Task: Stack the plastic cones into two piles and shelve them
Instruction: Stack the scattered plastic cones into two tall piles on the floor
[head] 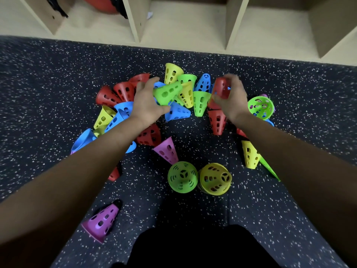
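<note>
Several perforated plastic cones in red, blue, yellow, green and purple lie scattered on the dark speckled floor. My left hand grips a green cone lifted over the heap. My right hand is closed on a red cone, slightly blurred. Close to me two upright piles stand side by side, one topped by a green cone, the other by a yellow cone. A purple cone lies on its side at the near left, another purple cone in the middle.
A beige cubby shelf with open compartments runs along the far edge of the floor; a red ball sits in the left compartment. A green cone lies mouth-up at the right. My dark-clothed legs fill the bottom of the view.
</note>
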